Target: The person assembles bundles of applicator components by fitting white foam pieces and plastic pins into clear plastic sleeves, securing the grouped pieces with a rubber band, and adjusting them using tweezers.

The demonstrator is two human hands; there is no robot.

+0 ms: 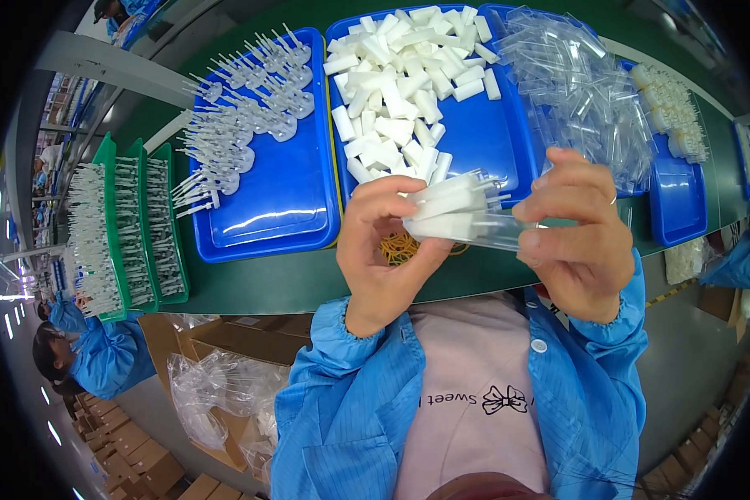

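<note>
Running across the head view just beyond the person's blue jacket [342, 425], the near edge of the green tabletop [267, 287] leaves a narrow bare strip before the trays. Open room shows in the front half of the left blue tray [262, 229], whose rear carries white stemmed parts [258, 108], and along the right side of the middle blue tray [487, 137], next to its heap of white oblong blocks [392, 92]. Green racks [148, 242] stand at the left; clear sleeves [575, 92] are piled at the right.

Above the front of the middle tray, the two hands face each other, with yellow rubber bands [398, 248] below. The left hand [387, 250] pinches the left ends of the held white pieces [454, 204] between thumb and fingers. The right hand [582, 225], fingers curled, pinches the right end of a clear plastic sleeve [504, 232] lying against the lower piece.

The pieces' long axes run roughly left to right, the upper one tilting up rightward. Thin prongs [490, 185] at their right ends point toward the right hand; the sleeve slopes slightly downward that way.
</note>
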